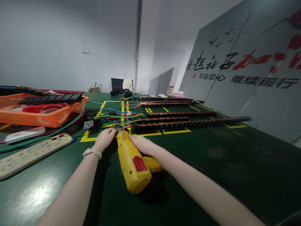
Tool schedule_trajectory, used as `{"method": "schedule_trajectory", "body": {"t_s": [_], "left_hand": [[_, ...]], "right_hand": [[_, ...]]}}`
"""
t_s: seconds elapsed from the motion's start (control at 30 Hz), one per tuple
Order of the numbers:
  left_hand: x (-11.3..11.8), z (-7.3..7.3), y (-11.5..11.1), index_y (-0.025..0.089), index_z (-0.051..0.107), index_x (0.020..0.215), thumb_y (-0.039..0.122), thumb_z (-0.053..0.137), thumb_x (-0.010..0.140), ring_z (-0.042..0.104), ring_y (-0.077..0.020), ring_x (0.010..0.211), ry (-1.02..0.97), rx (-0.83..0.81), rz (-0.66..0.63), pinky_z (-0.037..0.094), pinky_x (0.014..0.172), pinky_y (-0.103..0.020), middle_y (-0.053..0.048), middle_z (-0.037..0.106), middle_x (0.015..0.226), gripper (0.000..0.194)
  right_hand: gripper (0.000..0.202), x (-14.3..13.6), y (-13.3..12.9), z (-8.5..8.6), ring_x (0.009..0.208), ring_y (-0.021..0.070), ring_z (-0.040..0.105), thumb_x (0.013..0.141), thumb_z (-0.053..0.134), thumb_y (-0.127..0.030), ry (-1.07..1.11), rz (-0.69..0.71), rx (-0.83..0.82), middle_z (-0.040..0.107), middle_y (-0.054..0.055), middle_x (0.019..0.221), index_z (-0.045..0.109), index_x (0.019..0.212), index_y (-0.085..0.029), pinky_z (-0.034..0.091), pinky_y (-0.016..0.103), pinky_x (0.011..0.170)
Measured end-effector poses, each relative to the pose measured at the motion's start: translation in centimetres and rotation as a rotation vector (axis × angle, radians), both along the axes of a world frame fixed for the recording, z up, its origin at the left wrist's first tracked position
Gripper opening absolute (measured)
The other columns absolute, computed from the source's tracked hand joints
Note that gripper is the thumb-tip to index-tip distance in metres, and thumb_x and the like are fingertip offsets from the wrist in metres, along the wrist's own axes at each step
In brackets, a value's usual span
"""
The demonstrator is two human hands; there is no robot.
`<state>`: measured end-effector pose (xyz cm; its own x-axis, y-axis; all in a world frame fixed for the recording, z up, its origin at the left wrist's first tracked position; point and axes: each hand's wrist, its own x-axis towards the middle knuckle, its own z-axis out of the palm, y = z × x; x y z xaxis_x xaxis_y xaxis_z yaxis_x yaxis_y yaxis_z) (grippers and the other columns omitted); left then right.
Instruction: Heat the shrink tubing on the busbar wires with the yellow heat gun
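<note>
A yellow heat gun (pixel 131 163) with a red label lies on the green table, its metal nozzle pointing away from me. Just left of the nozzle is my left hand (pixel 106 138), fingers closed together near the wire ends; what they pinch is too small to make out. My right hand (pixel 142 144) is against the gun's right side, with its wrist over the yellow handle and its fingertips mostly hidden. Beyond both hands, coloured wires (pixel 127 123) run into long black strips (pixel 192 123) with copper-coloured edges.
An orange basket (pixel 56 114) holding black socket strips stands at the left. Nearer are a beige patterned power strip (pixel 35 153), a white strip (pixel 24 135) and green and red wires. A dark cable trails right of the gun. A bottle (pixel 170 88) and bags stand at the back.
</note>
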<state>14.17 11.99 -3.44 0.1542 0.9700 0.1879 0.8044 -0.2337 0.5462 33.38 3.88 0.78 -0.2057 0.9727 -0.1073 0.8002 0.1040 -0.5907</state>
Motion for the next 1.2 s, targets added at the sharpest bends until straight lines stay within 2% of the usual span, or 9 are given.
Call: {"method": "schedule_trajectory", "body": {"t_s": [0.27, 0.47, 0.63, 0.8, 0.97, 1.2], "left_hand": [[0.0, -0.5, 0.2, 0.021, 0.050, 0.061, 0.041, 0.029, 0.082, 0.053, -0.0176, 0.066, -0.072, -0.012, 0.020, 0.033, 0.053, -0.025, -0.002, 0.059, 0.067, 0.035], [0.1, 0.0, -0.1, 0.021, 0.050, 0.059, 0.038, 0.030, 0.082, 0.053, -0.0181, 0.066, -0.015, 0.007, 0.028, 0.033, 0.055, -0.026, -0.003, 0.060, 0.066, 0.035], [0.2, 0.4, -0.6, 0.022, 0.048, 0.057, 0.036, 0.029, 0.081, 0.052, -0.0188, 0.064, 0.028, 0.020, 0.025, 0.029, 0.052, -0.026, -0.003, 0.059, 0.064, 0.034], [0.3, 0.7, -0.9, 0.022, 0.048, 0.055, 0.034, 0.030, 0.080, 0.052, -0.0190, 0.063, 0.025, 0.005, 0.007, 0.030, 0.053, -0.027, -0.002, 0.059, 0.062, 0.034], [0.3, 0.8, -0.9, 0.022, 0.048, 0.055, 0.036, 0.029, 0.082, 0.053, -0.0193, 0.064, 0.032, -0.007, 0.015, 0.031, 0.054, -0.027, -0.002, 0.060, 0.062, 0.036], [0.4, 0.8, -1.0, 0.022, 0.047, 0.055, 0.035, 0.028, 0.082, 0.053, -0.0187, 0.063, 0.042, -0.010, 0.010, 0.030, 0.054, -0.026, -0.002, 0.059, 0.062, 0.035]], "right_hand": [[0.072, 0.1, -0.2, 0.3, 0.093, 0.0295, 0.062, 0.091, 0.014, -0.062, -0.071, -0.008, -0.022, 0.066, 0.016, 0.104, 0.065, 0.104, -0.013, 0.044, 0.038, 0.080], [0.068, 0.4, -0.6, 0.5, 0.100, 0.0295, 0.059, 0.092, 0.015, -0.057, -0.096, -0.015, 0.017, 0.064, 0.017, 0.110, 0.063, 0.110, -0.013, 0.042, 0.038, 0.084], [0.067, 1.7, -0.4, 0.2, 0.098, 0.0288, 0.060, 0.092, 0.015, -0.059, -0.072, -0.065, 0.034, 0.065, 0.016, 0.107, 0.064, 0.106, -0.015, 0.042, 0.036, 0.082], [0.062, 3.5, 0.2, -0.4, 0.095, 0.0288, 0.060, 0.091, 0.020, -0.059, -0.067, -0.120, 0.084, 0.065, 0.014, 0.106, 0.062, 0.113, -0.018, 0.042, 0.036, 0.080], [0.061, 5.2, 0.7, -1.1, 0.087, 0.0289, 0.061, 0.090, 0.024, -0.060, -0.068, -0.160, 0.112, 0.067, 0.013, 0.098, 0.067, 0.102, -0.019, 0.043, 0.035, 0.075], [0.065, 5.7, 0.8, -1.4, 0.088, 0.0279, 0.061, 0.090, 0.018, -0.061, -0.096, -0.174, 0.121, 0.066, 0.013, 0.101, 0.065, 0.105, -0.019, 0.043, 0.034, 0.073]]}}
